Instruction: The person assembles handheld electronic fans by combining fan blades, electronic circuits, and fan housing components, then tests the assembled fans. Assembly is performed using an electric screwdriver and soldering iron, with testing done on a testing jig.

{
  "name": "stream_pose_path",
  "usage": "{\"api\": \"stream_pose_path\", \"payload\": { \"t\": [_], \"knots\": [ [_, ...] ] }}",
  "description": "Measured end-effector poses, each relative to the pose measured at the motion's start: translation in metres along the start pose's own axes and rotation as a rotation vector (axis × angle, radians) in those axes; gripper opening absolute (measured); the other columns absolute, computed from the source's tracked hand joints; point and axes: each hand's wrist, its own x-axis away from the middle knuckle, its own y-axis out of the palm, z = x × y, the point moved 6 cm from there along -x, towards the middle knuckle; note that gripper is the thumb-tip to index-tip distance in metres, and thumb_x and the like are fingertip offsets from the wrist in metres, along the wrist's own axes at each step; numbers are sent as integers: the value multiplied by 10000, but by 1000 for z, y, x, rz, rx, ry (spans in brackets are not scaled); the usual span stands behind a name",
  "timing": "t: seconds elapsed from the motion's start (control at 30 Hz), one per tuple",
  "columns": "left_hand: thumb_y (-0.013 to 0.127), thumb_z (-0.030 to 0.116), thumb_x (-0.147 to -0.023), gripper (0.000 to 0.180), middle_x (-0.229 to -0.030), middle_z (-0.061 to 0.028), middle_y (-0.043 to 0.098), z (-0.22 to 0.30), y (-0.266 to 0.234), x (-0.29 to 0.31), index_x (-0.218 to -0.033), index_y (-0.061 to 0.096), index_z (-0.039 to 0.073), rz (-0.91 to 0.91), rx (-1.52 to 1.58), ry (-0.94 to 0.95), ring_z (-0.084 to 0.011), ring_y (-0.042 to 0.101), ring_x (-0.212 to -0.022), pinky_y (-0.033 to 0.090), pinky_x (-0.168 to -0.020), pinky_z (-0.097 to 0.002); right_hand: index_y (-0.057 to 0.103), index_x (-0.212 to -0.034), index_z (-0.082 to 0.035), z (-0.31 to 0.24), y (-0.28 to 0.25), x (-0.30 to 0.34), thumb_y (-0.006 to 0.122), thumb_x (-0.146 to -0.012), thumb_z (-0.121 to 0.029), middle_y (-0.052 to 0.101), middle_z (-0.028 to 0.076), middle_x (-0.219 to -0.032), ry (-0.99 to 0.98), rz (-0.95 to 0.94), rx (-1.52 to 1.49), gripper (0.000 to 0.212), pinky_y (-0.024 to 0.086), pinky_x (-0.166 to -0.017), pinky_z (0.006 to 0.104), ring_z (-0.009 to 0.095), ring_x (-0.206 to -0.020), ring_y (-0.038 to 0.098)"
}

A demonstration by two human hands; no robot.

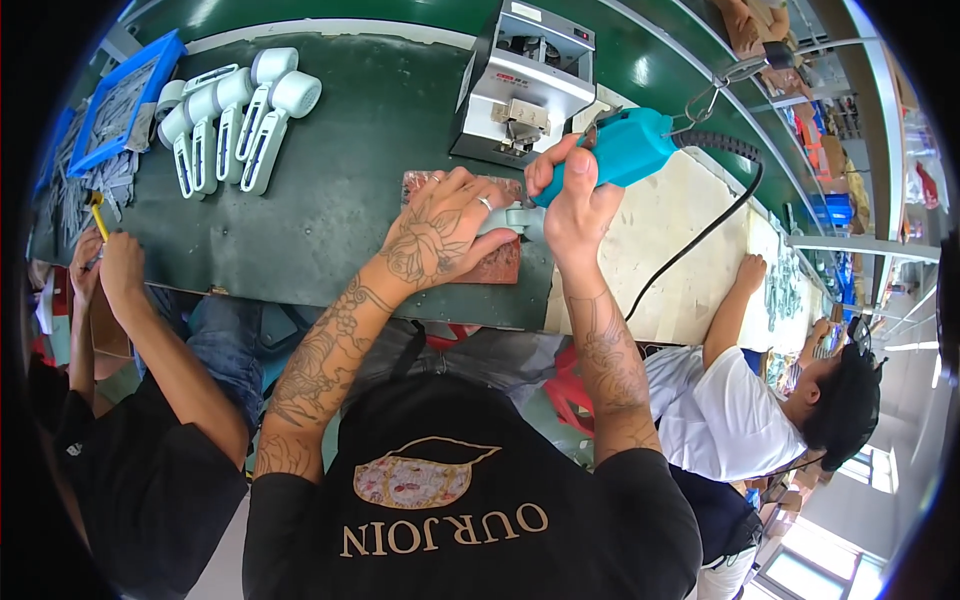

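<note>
While shelves (868, 246) seem stocked, the green table (350, 130) bears a red slab (498, 264).

The left hand (435, 225) covers most of the pale plastic part (515, 217) and much of the red pad (490, 268); the right hand (578, 205) partly hides the teal electric screwdriver (630, 148), leaving tip contact unclear. Distant shelf goods (922, 180) are too small to identify.

Left of our bare left hand (450, 222), flat green tabletop (345, 150) gave passage; ahead, a boxy silver metal machine (515, 85) obstructed us.
</note>
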Motion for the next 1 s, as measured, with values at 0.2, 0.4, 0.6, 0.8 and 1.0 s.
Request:
{"api": "stream_pose_path", "payload": {
  "t": [0.2,0.4,0.6,0.8,1.0],
  "knots": [
    [665,444,-970,447,-1186,-116,667,0,-3,0,-1218,656,72,-11,21,2,-339,594,-1152,455,-1077,-508,564,-1040,16,-6,3,-5,631,-1049,-460,585,80,-749,46,-3,26,480,491,-610,332,187,-650,576],
    [653,345,-978,381,-1196,-114,683,0,-3,5,-1266,655,95,106,27,54,-345,614,-1102,481,-1013,-499,609,-1132,41,-24,16,-39,619,-1056,-474,612,67,-758,-208,8,110,520,504,-634,316,178,-689,619],
    [629,292,-971,337,-1167,-108,698,3,-9,1,-1254,672,116,54,99,21,-338,625,-1091,493,-997,-497,590,-1046,0,-1,23,-57,652,-1060,-360,620,64,-765,-266,-28,24,365,500,-619,319,173,-673,610],
    [625,297,-965,329,-1151,-111,692,0,-6,4,-1225,683,105,94,82,33,-338,620,-1096,492,-1020,-499,597,-1047,4,-4,22,-49,636,-1064,-400,603,61,-743,-87,-5,23,406,485,-603,312,167,-651,593],
    [623,326,-972,348,-1188,-114,675,0,-7,0,-1232,691,106,-5,53,-23,-340,596,-1161,461,-1080,-525,587,-1117,49,-31,0,4,635,-1038,-493,575,67,-724,7,50,25,550,477,-599,326,181,-637,577]
  ]
}}
